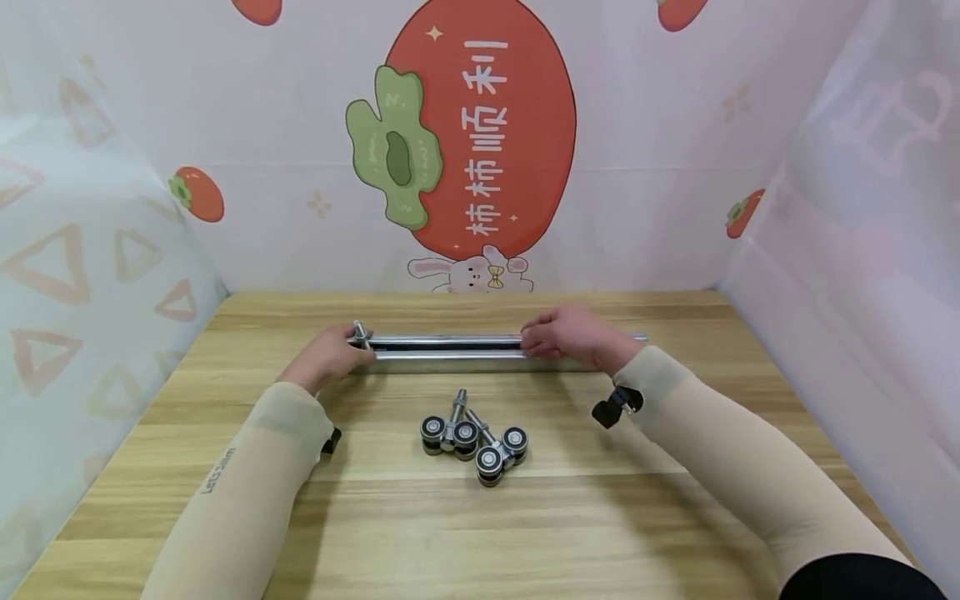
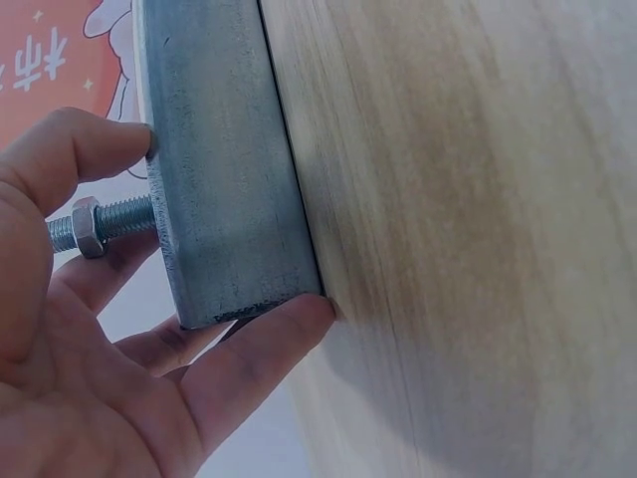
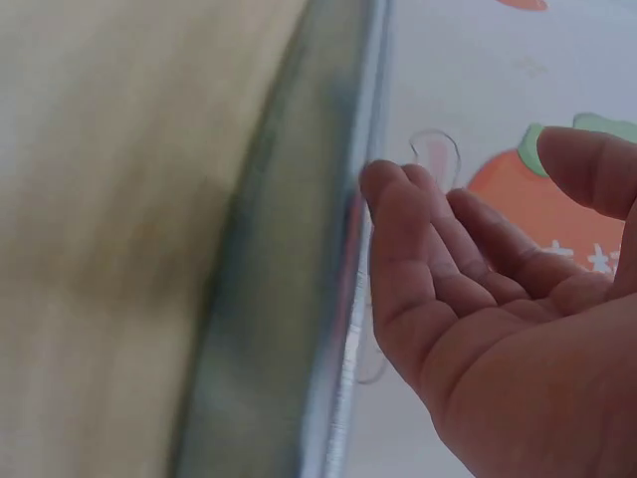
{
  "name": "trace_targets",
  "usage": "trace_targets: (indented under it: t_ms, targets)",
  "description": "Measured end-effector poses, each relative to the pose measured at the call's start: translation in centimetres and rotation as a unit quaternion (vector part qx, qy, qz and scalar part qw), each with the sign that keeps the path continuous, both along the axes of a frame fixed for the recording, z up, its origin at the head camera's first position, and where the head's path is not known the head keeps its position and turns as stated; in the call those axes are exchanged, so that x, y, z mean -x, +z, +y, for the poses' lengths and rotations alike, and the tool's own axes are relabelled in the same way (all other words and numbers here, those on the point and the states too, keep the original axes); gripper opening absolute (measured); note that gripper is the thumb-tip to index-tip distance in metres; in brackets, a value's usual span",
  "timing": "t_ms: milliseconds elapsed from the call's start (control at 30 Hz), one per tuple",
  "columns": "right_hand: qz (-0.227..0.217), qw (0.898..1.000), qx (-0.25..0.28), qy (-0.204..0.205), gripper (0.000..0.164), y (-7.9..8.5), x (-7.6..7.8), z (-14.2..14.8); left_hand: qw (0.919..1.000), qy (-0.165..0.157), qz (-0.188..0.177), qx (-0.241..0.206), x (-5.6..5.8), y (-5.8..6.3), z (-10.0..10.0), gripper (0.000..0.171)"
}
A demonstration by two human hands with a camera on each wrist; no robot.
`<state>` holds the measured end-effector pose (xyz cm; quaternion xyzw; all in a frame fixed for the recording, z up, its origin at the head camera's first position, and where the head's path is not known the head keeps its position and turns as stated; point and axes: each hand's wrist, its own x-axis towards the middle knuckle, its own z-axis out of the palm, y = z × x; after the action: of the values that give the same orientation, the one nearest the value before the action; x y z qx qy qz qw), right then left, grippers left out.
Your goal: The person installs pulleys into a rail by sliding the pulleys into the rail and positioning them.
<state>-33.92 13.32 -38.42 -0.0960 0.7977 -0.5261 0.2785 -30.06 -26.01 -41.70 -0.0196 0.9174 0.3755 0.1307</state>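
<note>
Black cuff [image 1: 862, 579], one, at the lower right corner, around the right sleeve; left sleeve [image 1: 232, 492] and right sleeve [image 1: 750, 467], beige, a pair, the left with small dark lettering, both reaching forward over the table [image 1: 405, 533], wood-grained; small black fittings [image 1: 618, 407], one at each wrist; two rollers in bright metal, lying on the table in front of the rail, between the forearms, close together: left roller [image 1: 466, 434], its threaded stem pointing away toward the rail, and right roller [image 1: 490, 460], set slightly nearer, its stem slanting toward the other, whether touching cannot be told; left hand [image 1: 322, 358], gripping the rail's left end, thumb bent onto the near upper edge, fingers curving about the end, one fingertip low down where rail meets table; right hand [image 1: 573, 337], holding nothing visible, fingers loosely bent and partly spread, one digit well apart from the others, placed over the rail's right part, fingertips at or just beside the upper edge, contact uncertain; rail [image 1: 450, 357], metal, long, dark slot along the top, lying crosswise on the table beyond the rollers, its right end showing past the right hand; bolt [image 2: 129, 215], threaded, with nut [image 2: 90, 227], standing up from the rail's left end between thumb and fingers, its lower part hidden; backdrop [image 1: 637, 233], pale cloth, printed with a large red persimmon [image 1: 525, 125] and a rabbit [image 1: 472, 273]
</note>
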Motion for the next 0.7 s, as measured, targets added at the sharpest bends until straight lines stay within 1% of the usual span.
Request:
trace_targets:
  t_ms: [133,233,500,700]
  targets:
    - [-0.039,0.999,0.024,0.023,0.04,-0.9,-1.3,0.2,1.0,-0.001,0.001,-0.001,0.1,-0.2,-0.2,0.063]
    - [-0.064,0.997,0.031,0.023,0.039,-1.3,-2.1,0.1,1.0,0.0,0.002,-0.002,0.2,-0.4,-0.3,0.063]
    - [-0.13,0.99,0.05,0.029,0.041,-2.5,-3.2,-0.5,1.0,0.006,0.0,-0.005,0.2,-0.4,-0.4,0.063]
    - [-0.16,0.984,0.069,0.039,0.041,-3.4,-4.0,-1.0,1.0,0.007,0.0,0.001,0.2,-0.4,-0.3,0.063]
